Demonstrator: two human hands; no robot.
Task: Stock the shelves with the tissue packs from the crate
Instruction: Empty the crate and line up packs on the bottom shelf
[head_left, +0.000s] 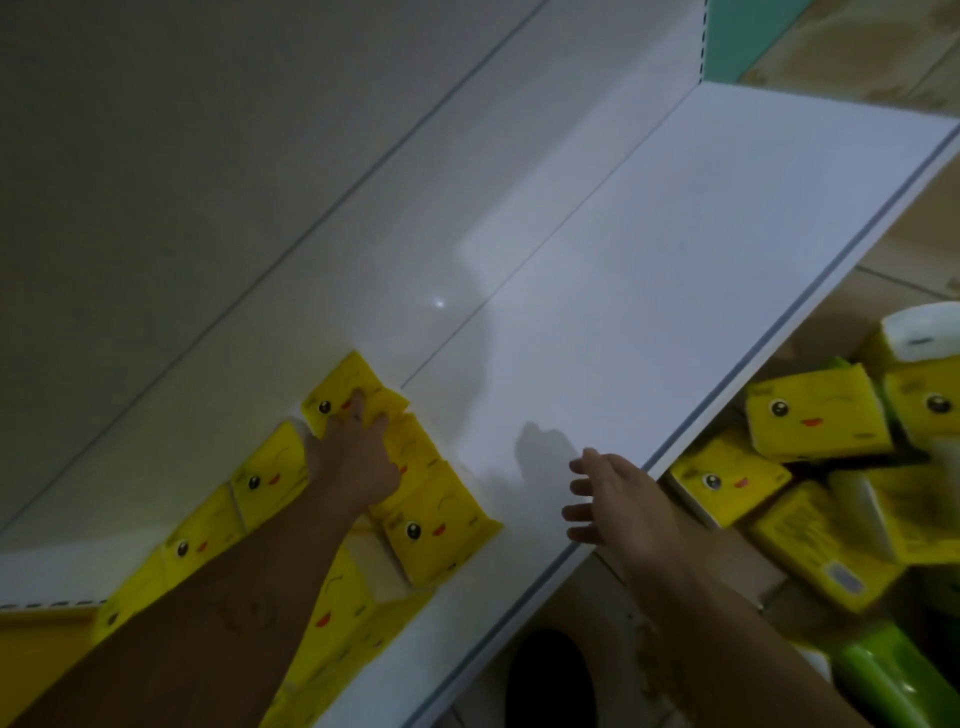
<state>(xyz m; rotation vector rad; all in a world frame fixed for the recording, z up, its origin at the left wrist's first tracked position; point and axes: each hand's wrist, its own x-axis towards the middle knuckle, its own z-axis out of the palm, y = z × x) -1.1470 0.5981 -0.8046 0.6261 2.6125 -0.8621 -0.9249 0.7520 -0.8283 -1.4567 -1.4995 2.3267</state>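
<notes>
Several yellow tissue packs with cartoon faces stand in rows at the left end of the white shelf (649, 291). My left hand (353, 452) rests on the back-row end pack (337, 395), fingers spread over its top against the back panel. A front-row pack (436, 525) lies just right of my left wrist. My right hand (608, 499) hovers above the shelf's front edge, fingers relaxed and holding nothing. More yellow packs (815, 415) lie jumbled in the green crate (883, 680) at the lower right.
The shelf's white back panel (363, 218) rises at the left, with a slotted upright (702, 41) at its far end. Tiled floor (883, 52) shows beyond the shelf end and below its front edge. A dark shoe (550, 680) is on the floor.
</notes>
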